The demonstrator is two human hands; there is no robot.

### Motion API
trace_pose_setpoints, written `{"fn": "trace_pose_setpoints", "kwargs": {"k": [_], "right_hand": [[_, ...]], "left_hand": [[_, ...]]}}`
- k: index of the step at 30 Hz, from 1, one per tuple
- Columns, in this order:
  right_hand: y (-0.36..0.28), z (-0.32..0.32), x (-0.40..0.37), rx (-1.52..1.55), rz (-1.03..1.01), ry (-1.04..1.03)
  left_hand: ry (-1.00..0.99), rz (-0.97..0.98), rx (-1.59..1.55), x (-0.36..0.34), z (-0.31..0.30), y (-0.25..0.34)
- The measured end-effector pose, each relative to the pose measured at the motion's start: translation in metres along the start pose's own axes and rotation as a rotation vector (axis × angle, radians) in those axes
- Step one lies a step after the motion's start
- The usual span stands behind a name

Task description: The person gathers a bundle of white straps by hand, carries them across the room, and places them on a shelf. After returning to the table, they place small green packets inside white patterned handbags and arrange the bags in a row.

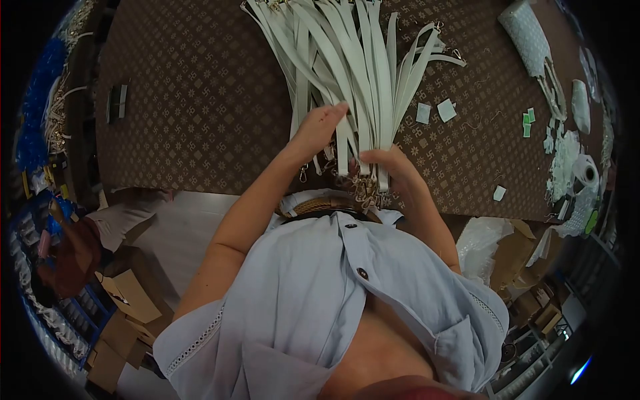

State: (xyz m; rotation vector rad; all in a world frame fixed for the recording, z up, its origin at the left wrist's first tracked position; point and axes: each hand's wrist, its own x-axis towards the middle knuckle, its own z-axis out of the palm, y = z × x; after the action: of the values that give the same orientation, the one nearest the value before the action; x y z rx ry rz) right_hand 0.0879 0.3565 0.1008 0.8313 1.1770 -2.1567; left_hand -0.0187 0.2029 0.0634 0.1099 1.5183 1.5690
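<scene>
A thick bundle of white bag straps (pixel 363 80) with metal clasps lies across the table toward me. My left hand (pixel 319 128) is at the left side of the bundle, its fingers closed on a strap. My right hand (pixel 392 165) wraps the near end of the bundle, thumb on top and the other fingers hidden beneath. Several metal clasps (pixel 363 190) hang in a cluster at this end, close to the table's front edge. Another clasp (pixel 303 175) dangles lower left of the bundle.
The table has a brown patterned cloth (pixel 200 87). White packets (pixel 446 110), green labels (pixel 527 123) and a woven bag (pixel 527 37) lie to the right, beside a white roll (pixel 586 171). Cardboard boxes (pixel 130 293) stand lower left, near another person (pixel 70 250).
</scene>
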Motion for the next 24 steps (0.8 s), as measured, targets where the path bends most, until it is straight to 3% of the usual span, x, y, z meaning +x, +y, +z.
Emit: {"fn": "trace_pose_setpoints", "kwargs": {"k": [1, 3, 5, 8, 9, 11, 12, 14, 15, 17, 19, 21, 24], "right_hand": [[0.002, 0.001, 0.0, 0.055, -0.008, -0.011], [0.004, 0.004, -0.001, 0.105, -0.012, -0.017], [0.003, 0.009, 0.001, 0.052, -0.092, 0.087], [0.009, 0.011, 0.012, 0.088, -0.08, 0.042], [0.01, 0.013, 0.015, 0.103, -0.098, 0.057], [0.002, 0.017, 0.012, 0.083, -0.076, 0.053], [-0.001, 0.017, 0.009, 0.066, -0.049, 0.055], [0.0, 0.004, 0.007, 0.067, -0.057, 0.06], [0.001, -0.005, 0.007, 0.065, -0.067, 0.064], [0.002, -0.014, 0.007, 0.051, -0.093, 0.088], [-0.009, -0.009, 0.001, 0.01, -0.109, 0.122], [-0.011, -0.008, -0.001, -0.015, -0.102, 0.119], [-0.009, -0.015, 0.0, -0.041, -0.123, 0.059]], "left_hand": [[-0.001, 0.001, 0.0, 0.004, 0.006, -0.006], [0.415, 0.265, 0.36, 0.007, 0.026, -0.013], [0.44, 0.277, 0.411, 0.006, 0.038, -0.014], [0.52, 0.578, 0.492, 0.009, 0.039, -0.02], [0.524, 0.577, 0.494, 0.007, 0.036, -0.02], [0.321, 0.392, 0.525, 0.001, 0.025, -0.019], [0.324, 0.39, 0.524, -0.003, 0.016, -0.017], [0.649, 0.48, 0.551, -0.014, -0.008, -0.014], [0.647, 0.478, 0.552, -0.017, -0.018, -0.022], [0.72, 0.059, 1.159, -0.025, -0.033, -0.038], [0.649, -0.001, 1.14, -0.025, -0.041, -0.036], [0.432, -0.308, 0.81, -0.017, -0.051, -0.03], [0.406, -0.214, 0.544, -0.02, -0.073, -0.039]]}}
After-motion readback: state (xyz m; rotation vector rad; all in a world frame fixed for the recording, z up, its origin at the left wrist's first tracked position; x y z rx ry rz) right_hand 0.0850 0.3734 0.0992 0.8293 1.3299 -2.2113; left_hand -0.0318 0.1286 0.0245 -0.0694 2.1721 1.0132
